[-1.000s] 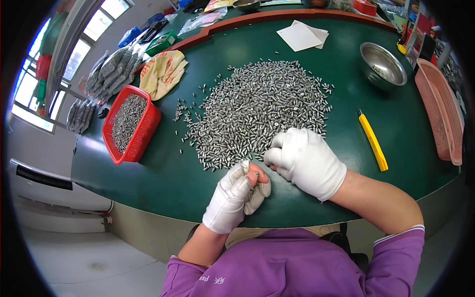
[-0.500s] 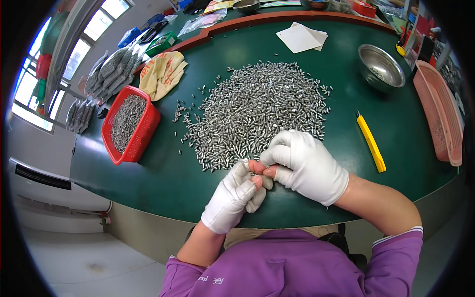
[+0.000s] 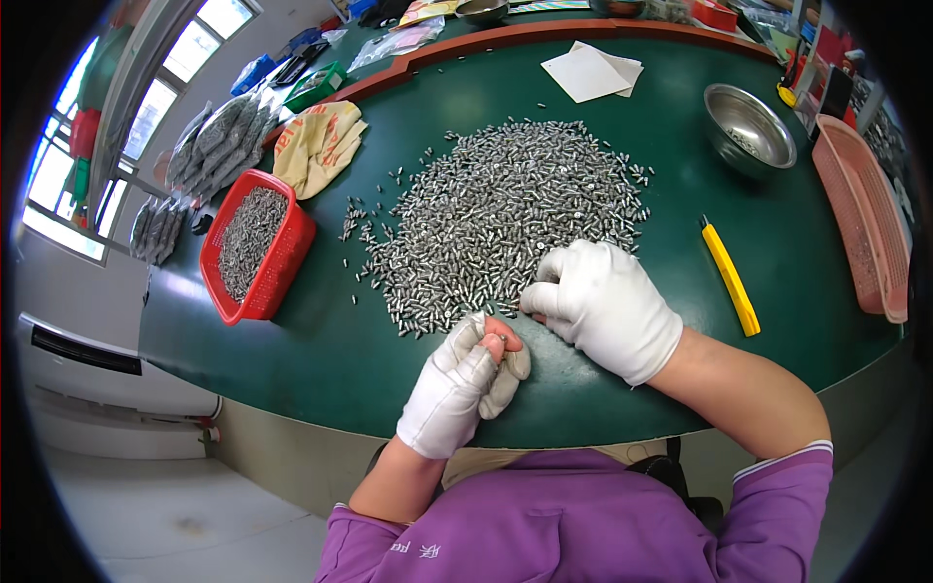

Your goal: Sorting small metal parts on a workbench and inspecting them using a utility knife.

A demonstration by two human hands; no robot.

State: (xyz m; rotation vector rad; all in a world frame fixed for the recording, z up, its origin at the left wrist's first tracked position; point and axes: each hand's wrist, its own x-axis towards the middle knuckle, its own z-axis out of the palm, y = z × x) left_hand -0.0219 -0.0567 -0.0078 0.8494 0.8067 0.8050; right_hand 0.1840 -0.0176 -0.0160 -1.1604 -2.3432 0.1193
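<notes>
A broad heap of small silvery metal pieces [image 3: 505,209] with narrowed ends lies in the middle of the green table [image 3: 340,360]. My left hand [image 3: 457,384], in a white glove with bare thumb and fingertip, is just in front of the heap. Its thumb and forefinger pinch a small metal piece [image 3: 502,337], of which only a bit shows. My right hand [image 3: 607,309], gloved in white too, rests at the heap's near right edge. The fingers there are curled together, and the glove hides whatever they hold.
A red basket [image 3: 303,238] of similar pieces and a yellowish cloth bag [image 3: 321,146] stand left. On the right are a yellow-handled cutter [image 3: 731,277], a steel bowl [image 3: 748,131] and a pink basket [image 3: 860,223]. White papers [image 3: 588,73] lie at the back, before a reddish table border [image 3: 466,47].
My right hand has parted from the left and moved slightly up and to the right, toward the heap. The left hand has stayed nearly in place, still pinching.
</notes>
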